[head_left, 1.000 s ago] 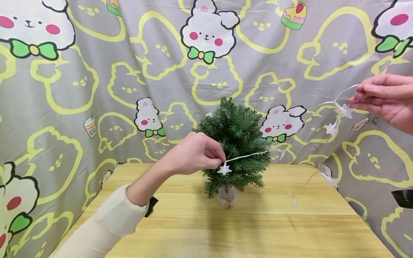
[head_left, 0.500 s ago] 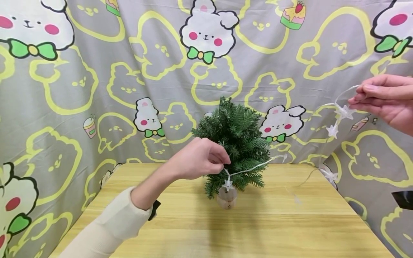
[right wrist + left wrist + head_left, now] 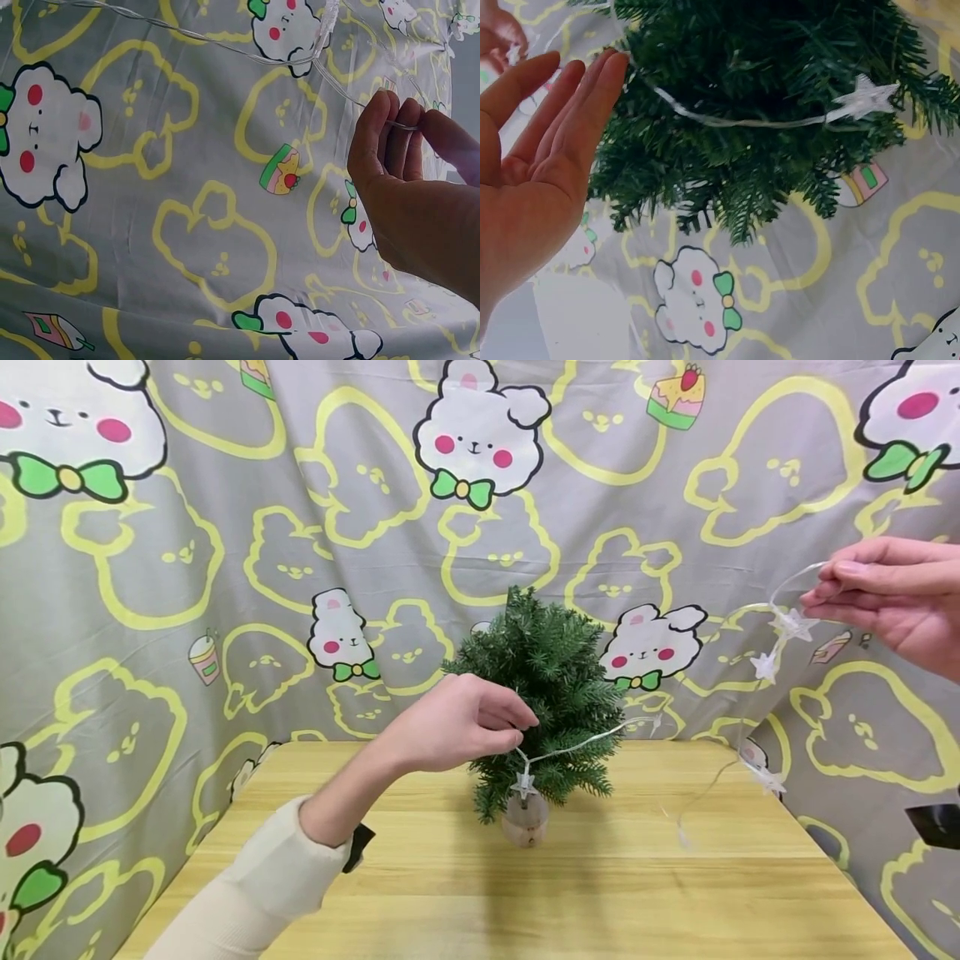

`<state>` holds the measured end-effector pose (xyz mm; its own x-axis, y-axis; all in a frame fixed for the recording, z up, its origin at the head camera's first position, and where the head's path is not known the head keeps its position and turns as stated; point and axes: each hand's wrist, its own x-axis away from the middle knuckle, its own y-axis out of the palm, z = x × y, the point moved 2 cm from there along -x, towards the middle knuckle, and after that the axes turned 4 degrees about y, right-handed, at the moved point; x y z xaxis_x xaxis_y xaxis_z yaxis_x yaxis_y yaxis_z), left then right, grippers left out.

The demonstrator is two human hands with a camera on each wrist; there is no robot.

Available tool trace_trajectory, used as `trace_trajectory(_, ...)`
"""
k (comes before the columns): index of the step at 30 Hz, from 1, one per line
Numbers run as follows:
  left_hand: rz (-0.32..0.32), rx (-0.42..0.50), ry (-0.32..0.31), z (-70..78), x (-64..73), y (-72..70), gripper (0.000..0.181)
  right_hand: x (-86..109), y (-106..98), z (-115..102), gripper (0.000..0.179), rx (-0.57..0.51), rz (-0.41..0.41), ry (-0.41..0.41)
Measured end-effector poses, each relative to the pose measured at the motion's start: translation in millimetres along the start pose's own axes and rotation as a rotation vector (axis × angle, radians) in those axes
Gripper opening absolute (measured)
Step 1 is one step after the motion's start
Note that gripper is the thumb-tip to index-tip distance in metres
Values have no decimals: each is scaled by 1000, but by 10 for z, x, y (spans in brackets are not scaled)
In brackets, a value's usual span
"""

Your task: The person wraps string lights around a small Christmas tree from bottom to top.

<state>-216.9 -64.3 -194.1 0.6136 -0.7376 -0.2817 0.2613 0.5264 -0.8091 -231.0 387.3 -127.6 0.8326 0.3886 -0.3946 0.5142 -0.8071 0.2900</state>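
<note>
A string of clear star-shaped lights (image 3: 525, 784) runs across the front of a small green artificial Christmas tree (image 3: 566, 668), which stands on a pale round base (image 3: 527, 828). My left hand (image 3: 450, 724) is at the front left of the tree, thumb and fingertips apart right by the wire. In the left wrist view, the wire continues over the branches to a star (image 3: 866, 97). At the right, my right hand (image 3: 896, 597) holds the string up, its wire (image 3: 401, 126) pinched between thumb and fingers. Several stars hang in loops below it.
The wooden table (image 3: 375, 868) carries the tree near its middle. Behind and on both sides hangs a grey curtain (image 3: 285, 635) printed with bunnies and yellow outlines. A loose length of the string droops over the table's right part.
The left hand's thumb and fingers have parted, and the star that sat at its fingertips has dropped to hang before the tree's base. The right hand stays about where it was.
</note>
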Motion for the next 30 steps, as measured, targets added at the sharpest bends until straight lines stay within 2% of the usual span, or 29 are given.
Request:
trace_trajectory(3, 22, 24, 3, 79, -48, -53, 19, 13, 18, -18, 40, 22, 18, -5)
trace_trajectory(6, 47, 29, 9, 216, -158, -93, 17, 23, 42, -27, 40, 43, 5, -2)
trace_trajectory(11, 34, 45, 22, 474, -465, -82, 18, 14, 98, -8, 42, 54, -69, 8)
trace_trajectory(16, 19, 69, 15, 626, -800, 0, 27, -15, 173, 43, 43, 76, -111, 31)
trace_trajectory(21, 42, 126, -6, 742, -1113, 66, 36, -20, 208, 55, 42, 135, -101, 62)
trace_trajectory(23, 64, 154, -12, 791, -1220, 78, 35, -17, 213, 46, 42, 145, -96, 65)
trace_trajectory(30, 132, 165, -31, 974, -1507, 111, 27, 8, 198, 43, 39, 233, -28, 97)
